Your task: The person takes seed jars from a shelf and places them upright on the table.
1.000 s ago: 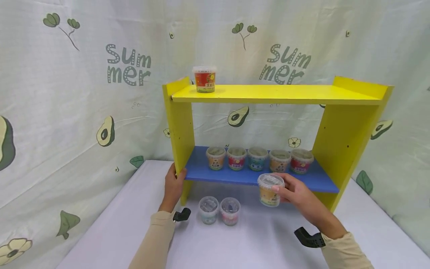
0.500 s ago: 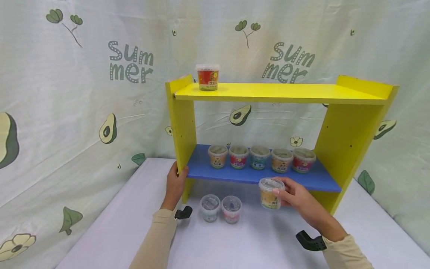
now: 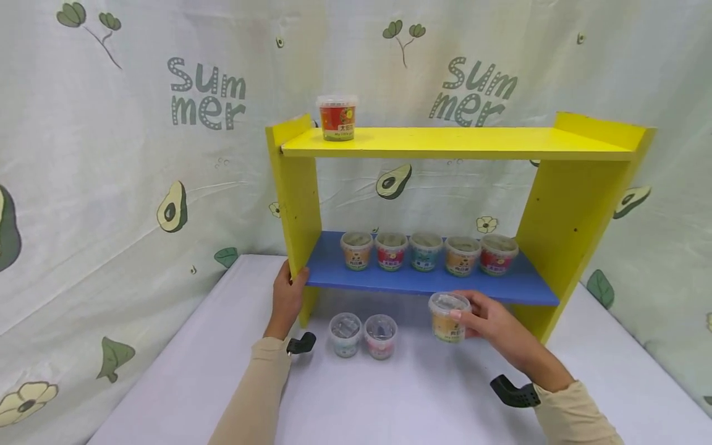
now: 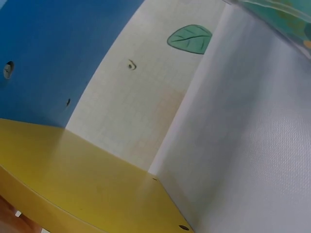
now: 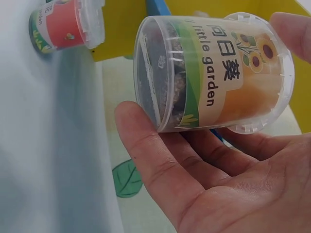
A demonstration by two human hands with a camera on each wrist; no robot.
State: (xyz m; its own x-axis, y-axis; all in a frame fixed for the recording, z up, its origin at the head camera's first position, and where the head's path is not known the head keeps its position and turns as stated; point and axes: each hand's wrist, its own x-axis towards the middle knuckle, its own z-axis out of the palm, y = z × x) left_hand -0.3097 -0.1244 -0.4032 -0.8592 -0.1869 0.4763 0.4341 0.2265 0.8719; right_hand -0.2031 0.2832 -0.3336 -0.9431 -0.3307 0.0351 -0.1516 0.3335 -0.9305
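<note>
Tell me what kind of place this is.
Likely a staged tabletop demo set, not a real shop: a printed cloth backdrop, a small yellow shelf on a white table, and rows of little plastic cups.

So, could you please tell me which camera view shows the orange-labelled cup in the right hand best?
The right wrist view: the orange-labelled cup fills it, label readable, held by the right hand. The head view shows it small; the left wrist view not at all.
</note>
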